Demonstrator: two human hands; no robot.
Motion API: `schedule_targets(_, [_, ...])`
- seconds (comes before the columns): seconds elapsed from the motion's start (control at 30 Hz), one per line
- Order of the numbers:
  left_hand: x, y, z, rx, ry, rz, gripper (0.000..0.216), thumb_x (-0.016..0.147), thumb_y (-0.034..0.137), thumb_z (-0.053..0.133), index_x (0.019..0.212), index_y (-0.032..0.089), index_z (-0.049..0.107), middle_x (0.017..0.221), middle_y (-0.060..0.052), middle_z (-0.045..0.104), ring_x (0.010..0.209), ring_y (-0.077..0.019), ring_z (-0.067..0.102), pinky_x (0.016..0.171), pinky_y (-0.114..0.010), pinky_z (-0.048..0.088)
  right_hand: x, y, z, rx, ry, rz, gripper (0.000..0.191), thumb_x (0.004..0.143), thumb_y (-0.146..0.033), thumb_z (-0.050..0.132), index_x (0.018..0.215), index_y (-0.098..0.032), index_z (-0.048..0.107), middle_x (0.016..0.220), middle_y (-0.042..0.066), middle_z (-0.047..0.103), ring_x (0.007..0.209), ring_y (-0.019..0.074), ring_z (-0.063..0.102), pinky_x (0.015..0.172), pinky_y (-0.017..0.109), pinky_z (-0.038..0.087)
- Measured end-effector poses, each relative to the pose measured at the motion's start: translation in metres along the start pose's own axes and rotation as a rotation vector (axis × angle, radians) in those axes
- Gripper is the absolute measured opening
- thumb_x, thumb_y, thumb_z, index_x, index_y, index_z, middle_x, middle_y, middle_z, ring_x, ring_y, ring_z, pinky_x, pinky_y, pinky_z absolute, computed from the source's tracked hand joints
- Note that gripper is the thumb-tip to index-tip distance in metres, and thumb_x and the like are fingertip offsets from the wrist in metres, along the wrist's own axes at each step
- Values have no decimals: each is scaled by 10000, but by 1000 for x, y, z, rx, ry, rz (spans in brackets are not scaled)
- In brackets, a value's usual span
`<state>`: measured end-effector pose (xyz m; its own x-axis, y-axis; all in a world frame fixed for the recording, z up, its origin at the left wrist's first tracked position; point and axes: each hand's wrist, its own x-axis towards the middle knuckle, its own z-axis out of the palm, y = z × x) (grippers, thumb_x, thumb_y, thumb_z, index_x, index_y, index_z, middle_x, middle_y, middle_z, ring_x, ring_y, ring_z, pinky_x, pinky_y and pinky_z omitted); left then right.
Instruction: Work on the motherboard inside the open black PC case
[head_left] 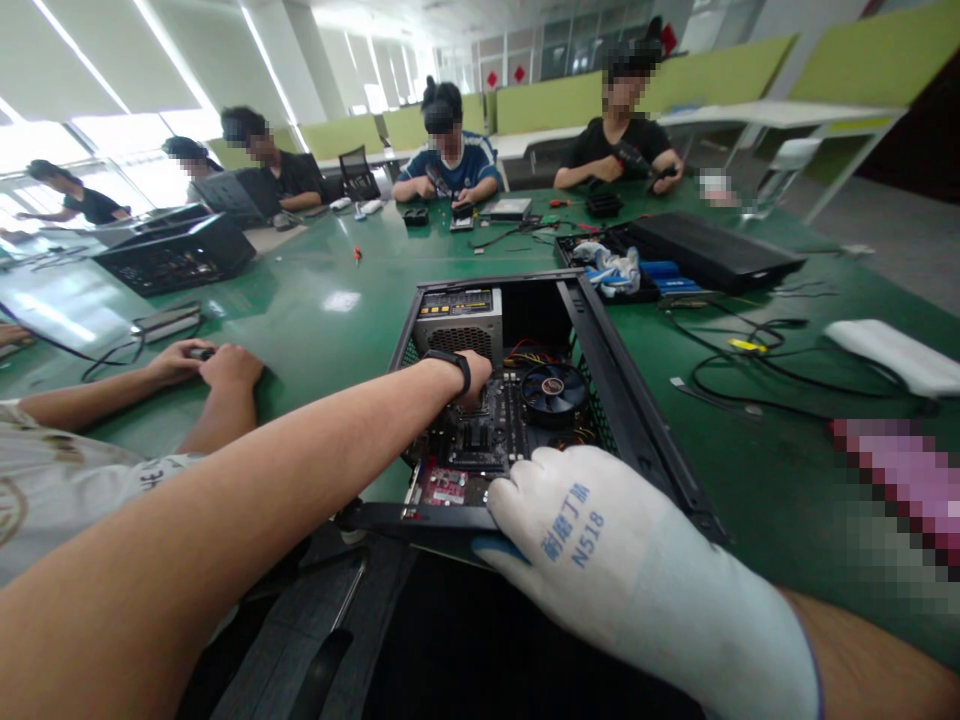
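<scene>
An open black computer case [637, 410] lies on the green table [330, 300] in front of me. Inside it I see a motherboard [480, 440], a round CPU fan [553, 388] and a grey power supply [457, 325]. My bare left hand [474, 378], with a black band on the wrist, reaches down into the case onto the motherboard; its fingers are hidden. My right hand [592, 540], in a white glove, grips the near edge of the case with curled fingers.
A co-worker's hands [206, 362] rest on the table at my left. Another open case [176, 255] stands far left, and a black case [705, 250] with cables [742, 360] at right. Several people sit working at the far side.
</scene>
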<state>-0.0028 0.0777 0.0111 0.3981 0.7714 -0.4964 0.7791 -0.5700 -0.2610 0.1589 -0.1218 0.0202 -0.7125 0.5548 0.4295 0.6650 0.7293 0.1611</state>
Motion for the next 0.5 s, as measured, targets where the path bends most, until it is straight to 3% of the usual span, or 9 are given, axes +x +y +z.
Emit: schedule_targets(0.5, [0,0,-1,1,-7,-22,481,592,339,829,1035,162,760,1063,-133,749,1027,-267,683,872,-265,519,0,0,0,2,6,4,208,911,-413,542,989,-227,591,818,33,603,704,196,529,683,362,290])
